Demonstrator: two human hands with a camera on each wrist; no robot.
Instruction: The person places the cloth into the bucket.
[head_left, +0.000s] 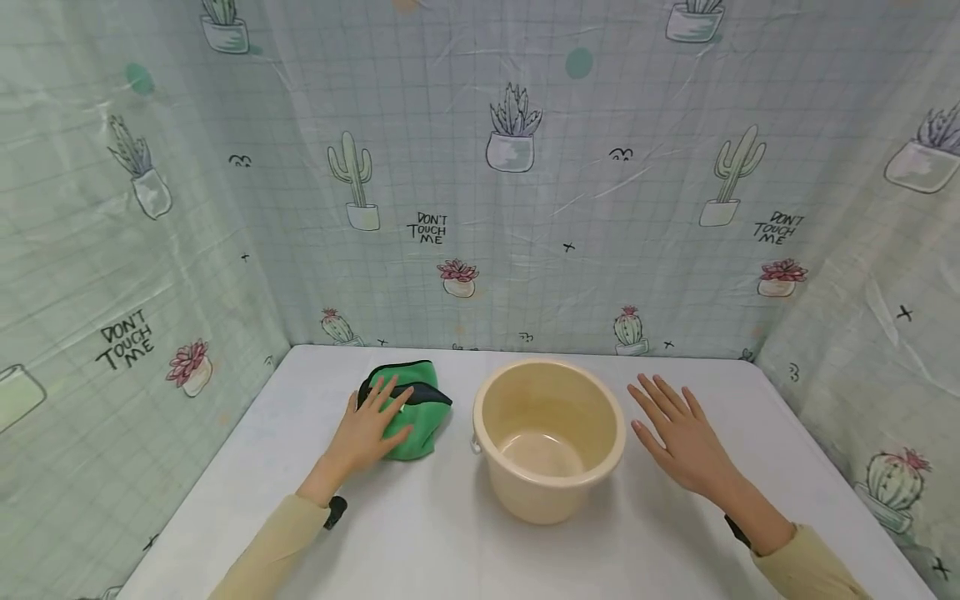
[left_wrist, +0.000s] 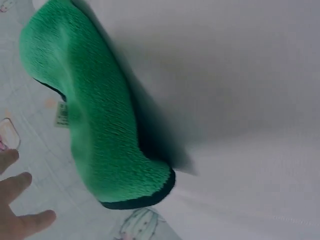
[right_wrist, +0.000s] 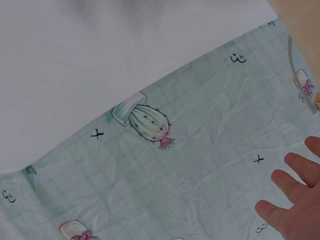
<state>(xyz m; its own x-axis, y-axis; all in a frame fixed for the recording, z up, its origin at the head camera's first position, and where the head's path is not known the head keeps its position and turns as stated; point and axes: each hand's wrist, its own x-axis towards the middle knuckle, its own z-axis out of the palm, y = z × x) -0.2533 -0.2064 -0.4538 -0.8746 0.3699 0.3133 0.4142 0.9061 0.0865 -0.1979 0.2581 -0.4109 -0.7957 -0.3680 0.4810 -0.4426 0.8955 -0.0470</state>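
A green cloth with dark edging (head_left: 420,429) lies crumpled on the left part of the table. My left hand (head_left: 365,432) is over its near left side, fingers spread; whether it touches the cloth I cannot tell. In the left wrist view the folded green cloth (left_wrist: 102,115) has a small pale label, and my fingertips (left_wrist: 40,221) show apart from it. A cream plastic bucket (head_left: 543,482) stands upright in the middle, its inside visible with nothing in it. To the bucket's right, my right hand (head_left: 686,446) is held with straight, spread fingers and holds nothing.
The white table (head_left: 450,550) carries the cloth and the bucket. Behind it and on both sides hang pale green sheets (head_left: 555,208) printed with cacti. A white handle end (head_left: 476,445) shows on the bucket's left side. Dark bands sit at both wrists.
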